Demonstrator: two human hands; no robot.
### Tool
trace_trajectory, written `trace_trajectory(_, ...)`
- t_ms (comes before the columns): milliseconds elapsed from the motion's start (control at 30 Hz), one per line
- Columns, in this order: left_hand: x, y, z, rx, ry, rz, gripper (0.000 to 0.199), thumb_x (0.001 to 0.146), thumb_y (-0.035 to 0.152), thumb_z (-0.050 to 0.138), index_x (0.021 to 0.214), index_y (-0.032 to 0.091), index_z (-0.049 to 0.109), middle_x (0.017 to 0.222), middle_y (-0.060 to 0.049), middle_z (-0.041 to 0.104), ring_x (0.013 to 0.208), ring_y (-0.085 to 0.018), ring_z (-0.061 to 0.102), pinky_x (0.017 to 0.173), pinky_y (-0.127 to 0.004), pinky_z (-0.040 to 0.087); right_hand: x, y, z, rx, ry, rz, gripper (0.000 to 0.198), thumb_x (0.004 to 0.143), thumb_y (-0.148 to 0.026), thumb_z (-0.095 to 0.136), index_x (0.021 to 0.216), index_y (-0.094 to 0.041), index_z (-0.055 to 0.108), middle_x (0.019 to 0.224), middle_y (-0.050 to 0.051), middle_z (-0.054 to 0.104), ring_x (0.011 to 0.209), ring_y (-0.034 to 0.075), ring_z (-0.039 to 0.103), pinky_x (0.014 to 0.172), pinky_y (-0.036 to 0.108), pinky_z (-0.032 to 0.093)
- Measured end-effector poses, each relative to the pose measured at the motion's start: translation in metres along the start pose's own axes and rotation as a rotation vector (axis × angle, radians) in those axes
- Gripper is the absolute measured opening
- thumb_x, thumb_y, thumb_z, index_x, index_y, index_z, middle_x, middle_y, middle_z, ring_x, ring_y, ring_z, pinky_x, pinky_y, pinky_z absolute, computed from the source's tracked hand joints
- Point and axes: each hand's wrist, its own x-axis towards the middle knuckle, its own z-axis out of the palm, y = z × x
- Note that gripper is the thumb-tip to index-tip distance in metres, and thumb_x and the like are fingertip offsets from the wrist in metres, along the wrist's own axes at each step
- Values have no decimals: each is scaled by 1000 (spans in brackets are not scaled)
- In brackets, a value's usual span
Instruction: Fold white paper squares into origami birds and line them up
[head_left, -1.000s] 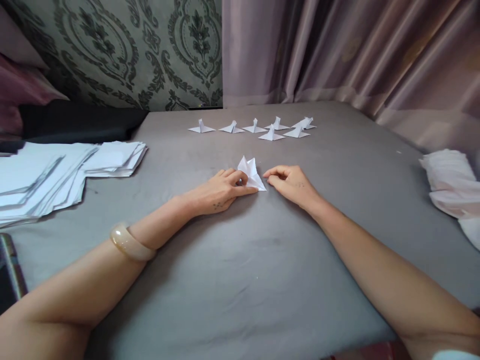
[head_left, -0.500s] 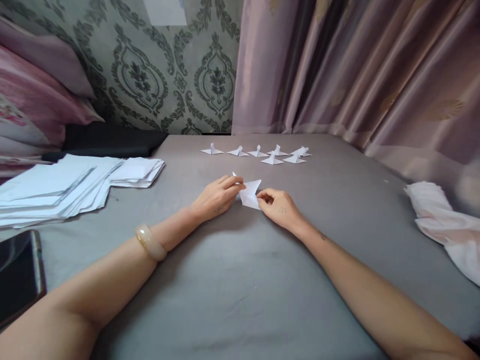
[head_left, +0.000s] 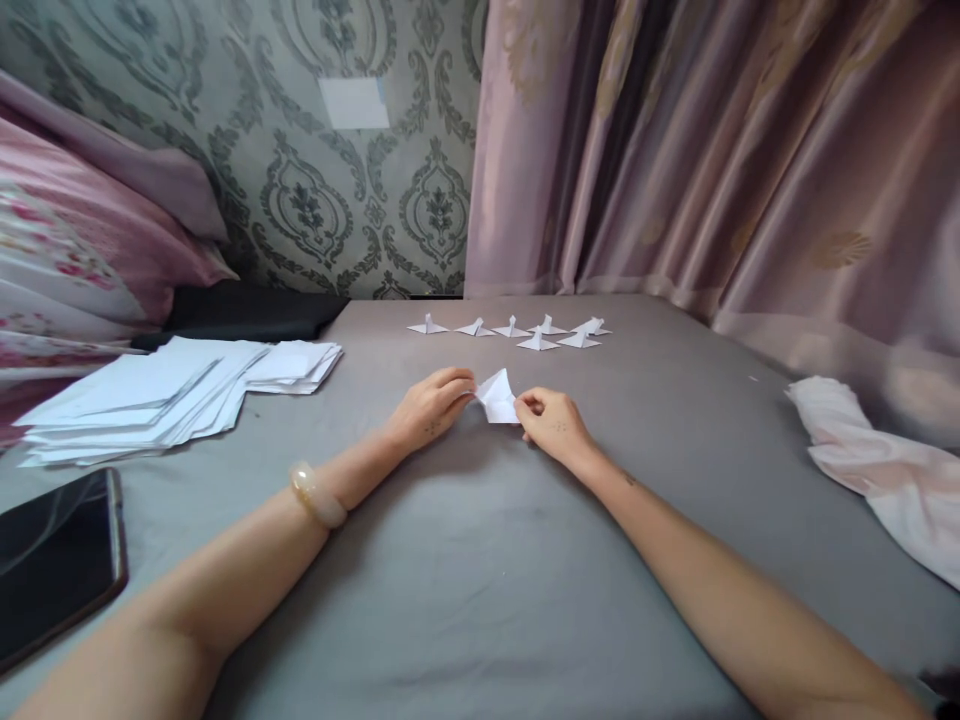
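Observation:
A small sheet of folded white paper (head_left: 499,398) is held between my hands over the grey cloth surface, its upper corner pointing up. My left hand (head_left: 436,405) pinches its left edge, the fingers pressed together. With thumb and forefinger, my right hand (head_left: 551,420) grips the lower right corner. Farther back stand several folded paper figures (head_left: 538,340), each with flat side points and an upright middle. My fingers hide both ends of the paper.
To the left lie a stack of white paper sheets (head_left: 135,395), smaller paper squares (head_left: 292,365) and a phone (head_left: 64,560). Behind them is a folded black cloth (head_left: 251,312). A pale crumpled cloth (head_left: 862,440) lies at right. Curtains (head_left: 660,150) hang behind.
The camera view has tilted up and shifted slightly left. My left hand has drawn to the paper's left edge, and the paper's left point no longer shows above it. The right hand keeps its pinch.

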Motion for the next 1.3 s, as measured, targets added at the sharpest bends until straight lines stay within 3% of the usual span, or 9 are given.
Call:
trace_trajectory(133, 3, 10, 1, -248, 11, -116, 19, 91, 29, 52, 93, 19, 68, 99, -8, 68, 91, -18, 61, 86, -32, 46, -3, -7, -5, 270, -41, 97, 29, 78, -45, 59, 77, -16, 64, 65, 3, 65, 43, 9, 50, 38, 20, 34)
trace_trajectory(300, 9, 38, -2, -836, 159, -639, 22, 76, 39, 69, 81, 18, 72, 77, -4, 67, 70, -15, 57, 67, -26, 44, -4, -13, -23, 550, -134, 68, 56, 79, -67, 50, 82, -14, 66, 76, 6, 62, 50, 9, 46, 39, 21, 31)
trace_trajectory(400, 11, 48, -1, -1040, 237, -825, 24, 69, 39, 76, 77, 17, 72, 76, -3, 67, 68, -13, 54, 64, -24, 40, -4, -15, -30, 513, -111, 17, 56, 78, -67, 52, 87, -14, 68, 77, 5, 62, 54, 9, 46, 45, 22, 36)
trace_trajectory(567, 11, 52, 3, -1149, 279, -1005, 26, 61, 37, 82, 76, 17, 73, 72, -2, 64, 61, -9, 48, 56, -23, 32, -6, -15, -24, 331, 29, -99, 37, 68, -48, 71, 89, -19, 70, 90, 4, 64, 69, 12, 52, 65, 26, 44)
trace_trajectory(767, 13, 60, -1, -1202, 292, -955, 23, 62, 33, 81, 73, 16, 71, 70, 0, 61, 60, -8, 45, 57, -22, 33, -5, -8, -14, 305, 77, -130, 28, 70, -43, 70, 83, -18, 67, 69, 0, 60, 60, 12, 49, 63, 28, 42)
trace_trajectory(967, 13, 62, 0, -1208, 311, -920, 23, 63, 32, 80, 73, 15, 69, 70, 1, 61, 59, -7, 46, 58, -22, 35, -7, -13, -12, 431, 76, -200, 33, 70, -37, 70, 96, -20, 59, 85, 3, 68, 62, 12, 55, 62, 26, 45)
trace_trajectory(1067, 12, 62, 0, -1254, 314, -931, 27, 62, 29, 81, 82, 17, 68, 73, 1, 64, 61, -7, 50, 58, -22, 37, -8, -12, -12, 403, 67, -223, 35, 74, -34, 67, 106, -22, 61, 86, 1, 69, 61, 11, 54, 63, 25, 45)
trace_trajectory(1167, 11, 60, 0, -1310, 294, -897, 36, 64, 27, 80, 97, 21, 65, 82, 0, 68, 67, -10, 57, 62, -22, 40, -7, -9, -11, 326, 88, -227, 29, 77, -32, 63, 103, -21, 68, 87, 2, 68, 63, 11, 54, 64, 25, 45)
trace_trajectory(1300, 9, 54, 1, -1273, 282, -837, 35, 67, 24, 79, 100, 22, 68, 87, 0, 69, 72, -9, 58, 65, -21, 42, -5, -4, -11, 295, 100, -205, 27, 78, -32, 62, 99, -21, 72, 86, 2, 69, 63, 11, 53, 65, 25, 45)
